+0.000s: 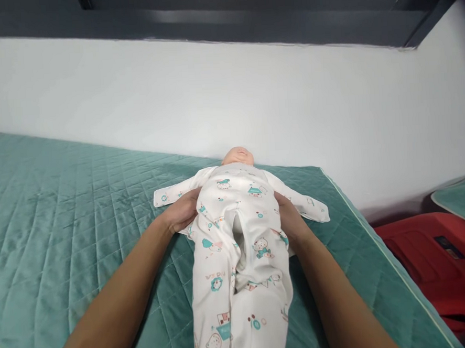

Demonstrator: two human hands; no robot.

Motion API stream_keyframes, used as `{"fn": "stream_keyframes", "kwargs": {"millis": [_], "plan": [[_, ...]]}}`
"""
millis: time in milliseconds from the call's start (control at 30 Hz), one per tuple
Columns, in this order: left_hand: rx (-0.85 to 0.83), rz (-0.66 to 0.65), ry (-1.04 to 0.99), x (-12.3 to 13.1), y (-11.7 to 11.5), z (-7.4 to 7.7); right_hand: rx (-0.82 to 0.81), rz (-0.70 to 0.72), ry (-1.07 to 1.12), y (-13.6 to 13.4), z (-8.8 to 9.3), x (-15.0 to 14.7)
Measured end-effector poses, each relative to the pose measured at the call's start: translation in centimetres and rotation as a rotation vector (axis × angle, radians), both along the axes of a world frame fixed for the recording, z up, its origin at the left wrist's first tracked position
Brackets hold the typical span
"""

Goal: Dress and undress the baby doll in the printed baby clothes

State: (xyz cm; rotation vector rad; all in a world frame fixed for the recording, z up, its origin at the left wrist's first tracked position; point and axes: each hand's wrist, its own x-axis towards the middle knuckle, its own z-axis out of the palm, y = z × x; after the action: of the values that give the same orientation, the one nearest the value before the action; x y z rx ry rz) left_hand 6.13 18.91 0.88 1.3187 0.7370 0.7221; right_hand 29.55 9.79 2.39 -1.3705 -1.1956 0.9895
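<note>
A baby doll (238,155) lies on its back, head toward the wall, in a white printed long-sleeved top (312,207) with its sleeves spread to both sides. White baby trousers (260,303) with small animal and house prints cover its lower body and run to the bottom edge of the view. At the left side of the waist, my left hand (183,211) is closed on the trousers' cloth, its fingertips tucked out of sight. My right hand (290,217) grips the opposite side, its fingers mostly hidden behind the fabric.
Green quilted bedding (80,204) lies under the doll, its pale-piped edge falling away at the right. Behind it stands a white wall (172,93) below a dark window frame (226,17). A red plastic chair (430,256) and more green cloth (464,196) are at the right.
</note>
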Motion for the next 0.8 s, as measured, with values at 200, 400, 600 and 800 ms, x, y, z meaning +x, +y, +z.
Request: {"fn": "stream_keyframes", "kwargs": {"millis": [200,400,600,800], "plan": [[-0.012,-0.024,0.010,0.5,-0.5,0.8,-0.007,0.034,-0.037,0.0,-0.1,0.1],[0.002,-0.043,0.090,0.6,-0.4,0.7,-0.046,0.016,-0.303,0.4,-0.3,1.0],[-0.034,-0.071,0.066,0.5,0.0,-0.1,-0.039,0.025,-0.335,0.5,-0.2,1.2],[-0.075,-0.022,-0.017,0.9,0.0,-0.2,-0.011,0.036,-0.230,0.4,0.0,0.7]]}}
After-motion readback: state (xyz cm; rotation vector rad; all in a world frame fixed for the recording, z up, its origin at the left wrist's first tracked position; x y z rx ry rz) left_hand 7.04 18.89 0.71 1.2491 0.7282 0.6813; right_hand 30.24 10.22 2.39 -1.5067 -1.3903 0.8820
